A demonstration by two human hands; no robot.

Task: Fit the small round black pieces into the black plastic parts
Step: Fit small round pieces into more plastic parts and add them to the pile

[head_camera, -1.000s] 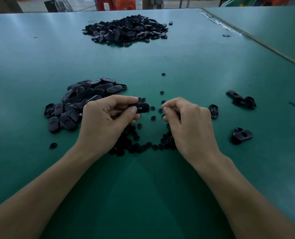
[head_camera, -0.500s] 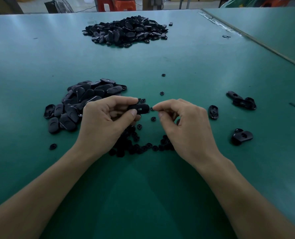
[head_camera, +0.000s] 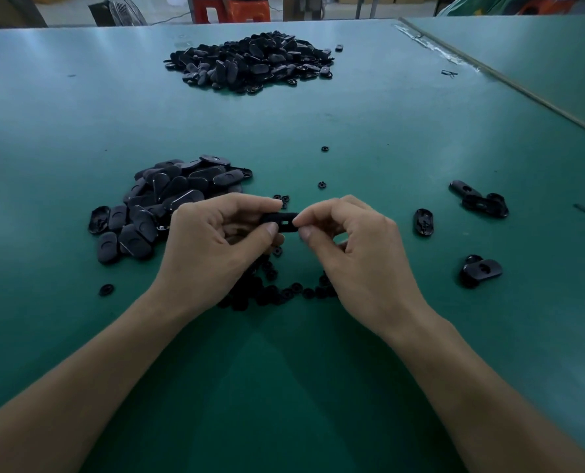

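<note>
My left hand (head_camera: 212, 247) pinches a black plastic part (head_camera: 281, 221) between thumb and fingers, held above the table. My right hand (head_camera: 356, 254) has its thumb and forefinger pinched together at the part's right end; the small round piece between them is hidden. Several small round black pieces (head_camera: 277, 291) lie scattered on the table under and between my hands. A pile of black plastic parts (head_camera: 161, 203) lies just left of my left hand.
A bigger heap of black parts (head_camera: 250, 61) sits at the far middle of the green table (head_camera: 79, 131). A few parts (head_camera: 482, 201) lie to the right, one (head_camera: 423, 221) nearer and another (head_camera: 481, 269) below. A table seam (head_camera: 509, 83) runs diagonally at right.
My right hand has moved left from the scattered pieces up to the part's right end. My left hand has kept the part nearly still.
</note>
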